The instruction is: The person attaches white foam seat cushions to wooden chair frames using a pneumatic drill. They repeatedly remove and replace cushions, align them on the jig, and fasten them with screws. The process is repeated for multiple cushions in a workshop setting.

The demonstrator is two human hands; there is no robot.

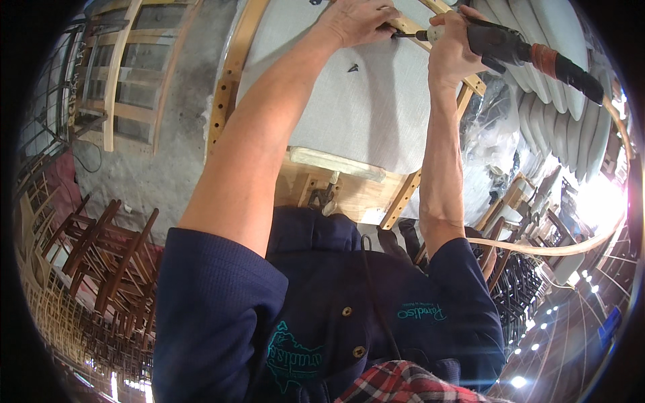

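Observation:
My right hand (451,57) is wrapped around a black air screwdriver (494,43), held level at the top right with its bit pointing left. At the bit's tip my left hand (356,23) is closed, fingers bunched against a wooden rail (406,25); what they pinch is hidden. Both hands are above the far part of a light grey seat panel (329,114). A few small dark screws (353,68) lie loose on the panel. A drilled wooden strip (225,97) runs along the panel's left side, another strip (402,201) at its near right.
A tan air hose (564,250) loops around the right side from the screwdriver. Pale curved panels (571,127) are stacked at the far right, beside clear plastic wrap (494,138). Brown chair frames (107,258) stand at left, below a slatted wooden frame (131,80).

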